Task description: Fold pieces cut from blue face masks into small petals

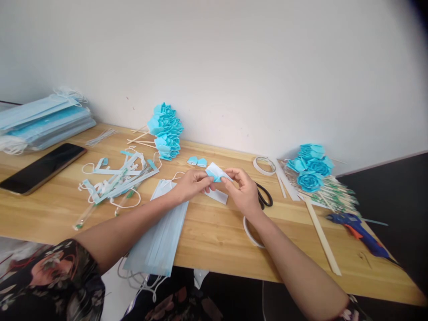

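Observation:
Between my two hands is a small folded piece of blue and white mask fabric [214,171]. My left hand [194,183] pinches its left side, and my right hand [243,189] grips the right side between thumb and fingers. Under them a white strip [217,195] lies on the table. Two small blue petal-shaped pieces [197,161] rest just behind. Beneath my left forearm lie blue face masks [163,232], reaching over the front edge. Scissors with black handles [265,195] are partly hidden behind my right hand.
Left are mask scraps [123,174], a phone [43,168] and a mask stack [47,118]. Blue fabric flowers on sticks [165,129] lie at the back, more blue flowers [310,167] at right. Tape rolls [264,165], a wooden stick [323,236] and a glue gun [359,232] are on the right.

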Demonstrator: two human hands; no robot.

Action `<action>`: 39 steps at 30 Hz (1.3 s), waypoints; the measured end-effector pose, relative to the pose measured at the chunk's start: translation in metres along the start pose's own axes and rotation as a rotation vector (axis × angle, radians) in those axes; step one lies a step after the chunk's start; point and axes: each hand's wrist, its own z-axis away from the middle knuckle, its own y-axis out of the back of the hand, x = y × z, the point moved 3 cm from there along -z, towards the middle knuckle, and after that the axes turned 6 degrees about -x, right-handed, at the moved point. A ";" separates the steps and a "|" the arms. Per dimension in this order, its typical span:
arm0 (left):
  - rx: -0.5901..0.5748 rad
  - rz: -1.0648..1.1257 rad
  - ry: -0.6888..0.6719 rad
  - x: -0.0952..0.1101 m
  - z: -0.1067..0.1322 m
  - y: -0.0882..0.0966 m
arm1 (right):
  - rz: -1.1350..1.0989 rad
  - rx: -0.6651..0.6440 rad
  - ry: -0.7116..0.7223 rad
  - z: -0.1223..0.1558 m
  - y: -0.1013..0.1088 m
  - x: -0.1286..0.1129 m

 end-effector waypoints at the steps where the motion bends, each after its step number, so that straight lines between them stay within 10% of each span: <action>1: 0.004 0.008 -0.006 0.000 0.000 0.000 | 0.001 0.001 -0.002 0.000 0.000 0.000; 26: 0.030 0.136 -0.071 0.001 -0.001 0.001 | -0.238 -0.206 -0.092 0.000 -0.011 0.008; 39: -0.031 -0.072 -0.036 -0.005 -0.003 -0.003 | -0.029 -0.080 -0.028 -0.004 0.000 0.001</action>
